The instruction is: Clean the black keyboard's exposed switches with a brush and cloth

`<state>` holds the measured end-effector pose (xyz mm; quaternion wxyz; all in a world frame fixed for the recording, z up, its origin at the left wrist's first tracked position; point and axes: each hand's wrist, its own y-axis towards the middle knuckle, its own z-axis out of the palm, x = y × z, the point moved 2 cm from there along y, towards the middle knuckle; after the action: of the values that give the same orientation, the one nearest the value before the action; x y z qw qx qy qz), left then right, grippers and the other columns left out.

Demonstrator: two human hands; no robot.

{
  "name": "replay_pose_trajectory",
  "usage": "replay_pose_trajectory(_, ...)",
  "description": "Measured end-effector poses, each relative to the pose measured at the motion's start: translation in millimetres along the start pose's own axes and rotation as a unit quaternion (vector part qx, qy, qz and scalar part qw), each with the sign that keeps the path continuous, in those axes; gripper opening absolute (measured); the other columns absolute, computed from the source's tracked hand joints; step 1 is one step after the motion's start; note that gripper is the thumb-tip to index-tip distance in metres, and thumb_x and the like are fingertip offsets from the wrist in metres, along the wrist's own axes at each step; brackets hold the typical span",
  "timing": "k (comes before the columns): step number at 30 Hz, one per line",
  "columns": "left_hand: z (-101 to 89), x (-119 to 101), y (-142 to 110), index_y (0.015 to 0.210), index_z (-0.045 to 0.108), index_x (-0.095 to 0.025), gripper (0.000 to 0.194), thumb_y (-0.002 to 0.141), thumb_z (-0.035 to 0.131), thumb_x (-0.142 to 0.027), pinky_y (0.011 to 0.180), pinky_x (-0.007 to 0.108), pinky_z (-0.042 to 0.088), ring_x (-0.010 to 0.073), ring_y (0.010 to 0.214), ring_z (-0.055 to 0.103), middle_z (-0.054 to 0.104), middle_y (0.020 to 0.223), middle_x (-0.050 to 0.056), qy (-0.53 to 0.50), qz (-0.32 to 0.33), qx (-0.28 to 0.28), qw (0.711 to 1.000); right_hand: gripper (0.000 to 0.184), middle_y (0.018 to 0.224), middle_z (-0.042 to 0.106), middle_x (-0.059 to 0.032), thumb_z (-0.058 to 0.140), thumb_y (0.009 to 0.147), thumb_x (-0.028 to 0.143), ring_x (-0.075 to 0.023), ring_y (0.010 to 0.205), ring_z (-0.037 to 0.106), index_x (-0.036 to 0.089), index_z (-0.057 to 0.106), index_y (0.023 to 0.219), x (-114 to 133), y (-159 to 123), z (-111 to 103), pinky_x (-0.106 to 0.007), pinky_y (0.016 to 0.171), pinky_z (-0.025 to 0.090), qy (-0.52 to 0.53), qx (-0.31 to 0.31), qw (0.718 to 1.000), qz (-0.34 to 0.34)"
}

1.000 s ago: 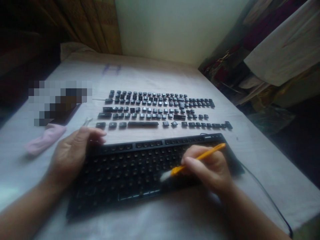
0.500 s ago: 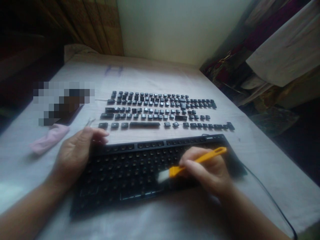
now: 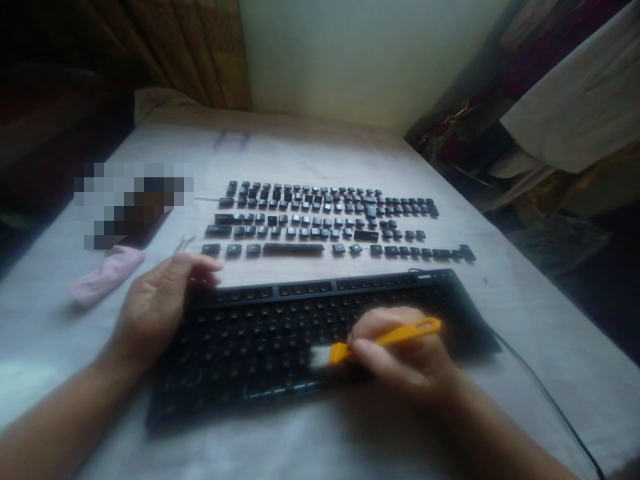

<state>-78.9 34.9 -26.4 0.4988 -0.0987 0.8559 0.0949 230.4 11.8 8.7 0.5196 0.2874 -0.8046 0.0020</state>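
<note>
A black keyboard [image 3: 280, 337] with its keycaps off lies on the cloth, slightly angled. My left hand [image 3: 160, 297] grips its left end, fingers curled at the far corner. In my right hand [image 3: 400, 350] is a small flat brush [image 3: 383, 339] with a yellow handle and pale bristles. The bristles touch the bare key posts near the middle of the keyboard, left of the hand. Beyond the keyboard, loose black keycaps [image 3: 294, 249] sit in several rows, the long space bar among the nearest ones.
A pink cloth [image 3: 107, 273] lies to the left, beside a pixelated dark object [image 3: 143, 213]. The keyboard's cable [image 3: 545, 393] runs off toward the lower right. A pale sheet [image 3: 350, 143] covers the surface. Hanging cloth [image 3: 575, 100] is at the right.
My right hand and the brush have moved a little to the left across the keyboard. My left hand still grips the keyboard's left end. The view has shifted slightly.
</note>
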Motion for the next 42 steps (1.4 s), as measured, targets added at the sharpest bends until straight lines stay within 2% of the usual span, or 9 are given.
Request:
replay_pose_trajectory(3,-0.1,-0.8,-0.2,0.086,0.072,-0.027,0.058,0.087,0.041,-0.076,0.078,0.029,0.05,0.0163,0.077,0.066,0.071,0.078,-0.001,-0.005,-0.002,-0.004,1.0,0.016,0.058,0.067,-0.0016,0.062,0.086,0.015,-0.0129,0.047,0.061,0.018,0.067,0.07,1.6,-1.3,0.2,-0.021,0.045,0.048,0.065,0.005,0.998,0.026)
replay_pose_trajectory(7,-0.2,-2.1,-0.4,0.087,0.072,-0.026,0.059,0.087,0.042,-0.077,0.078,0.029,0.05,0.0166,0.077,0.066,0.071,0.079,0.0,-0.006,-0.01,0.001,1.0,0.016,0.061,0.072,-0.0026,0.063,0.086,0.014,-0.0139,0.05,0.065,0.019,0.068,0.072,2.7,-3.0,-3.0,-0.021,0.048,0.052,0.141,-0.039,0.988,0.051)
replay_pose_trajectory(15,-0.8,-5.9,-1.1,0.086,0.072,-0.026,0.058,0.086,0.042,-0.075,0.079,0.031,0.052,0.0173,0.077,0.066,0.071,0.079,0.001,-0.007,-0.004,0.0,1.0,0.021,0.055,0.067,-0.0012,0.06,0.085,0.013,-0.0124,0.045,0.06,0.019,0.065,0.065,2.4,1.4,-2.4,-0.021,0.043,0.048,-0.009,-0.012,1.0,0.002)
replay_pose_trajectory(20,-0.6,-5.7,-1.3,0.086,0.072,-0.026,0.058,0.086,0.042,-0.076,0.078,0.03,0.051,0.0169,0.077,0.066,0.071,0.078,0.001,-0.007,-0.009,0.0,1.0,0.02,0.055,0.066,-0.0018,0.061,0.086,0.015,-0.0125,0.045,0.06,0.018,0.066,0.067,3.1,1.7,1.1,-0.021,0.044,0.047,0.021,0.018,1.0,0.005)
replay_pose_trajectory(24,-0.3,-4.5,-1.1,0.087,0.072,-0.025,0.06,0.086,0.042,-0.077,0.078,0.03,0.051,0.017,0.079,0.066,0.071,0.079,0.001,-0.008,-0.009,0.003,1.0,0.019,0.058,0.07,-0.0017,0.061,0.086,0.013,-0.0131,0.048,0.063,0.019,0.066,0.068,5.0,0.2,-2.9,-0.021,0.046,0.05,0.087,-0.015,0.996,0.014)
replay_pose_trajectory(30,1.1,-4.2,-0.4,0.087,0.072,-0.025,0.059,0.087,0.041,-0.075,0.078,0.03,0.051,0.0172,0.079,0.066,0.071,0.079,0.002,-0.005,-0.01,0.001,1.0,0.02,0.056,0.067,-0.0019,0.06,0.086,0.014,-0.0129,0.045,0.061,0.019,0.064,0.067,3.0,0.8,-2.8,-0.022,0.045,0.048,-0.02,0.016,0.999,-0.021)
replay_pose_trajectory(33,0.8,-6.6,-0.8,0.087,0.072,-0.025,0.058,0.087,0.04,-0.074,0.078,0.031,0.052,0.0176,0.077,0.066,0.071,0.078,0.002,0.007,-0.005,0.003,1.0,0.019,0.057,0.068,-0.0023,0.059,0.087,0.015,-0.0129,0.046,0.062,0.019,0.065,0.069,2.0,1.5,0.3,-0.022,0.046,0.048,-0.027,0.023,0.999,-0.036)
replay_pose_trajectory(37,0.1,-9.5,-0.4,0.085,0.072,-0.025,0.058,0.087,0.039,-0.073,0.077,0.031,0.052,0.0178,0.077,0.067,0.071,0.077,0.002,0.015,-0.001,0.0,1.0,0.018,0.058,0.069,-0.0026,0.061,0.087,0.016,-0.0133,0.047,0.062,0.018,0.068,0.07,3.9,0.9,2.3,-0.021,0.045,0.049,0.034,0.037,0.999,-0.013)
replay_pose_trajectory(42,-0.1,-7.9,0.0,0.086,0.071,-0.025,0.056,0.087,0.04,-0.072,0.077,0.03,0.052,0.0172,0.077,0.066,0.071,0.077,0.001,0.01,-0.002,-0.001,1.0,0.017,0.062,0.073,-0.0035,0.065,0.089,0.019,-0.0158,0.051,0.066,0.02,0.071,0.074,2.5,-5.0,-0.8,-0.024,0.048,0.054,0.143,-0.039,0.988,0.044)
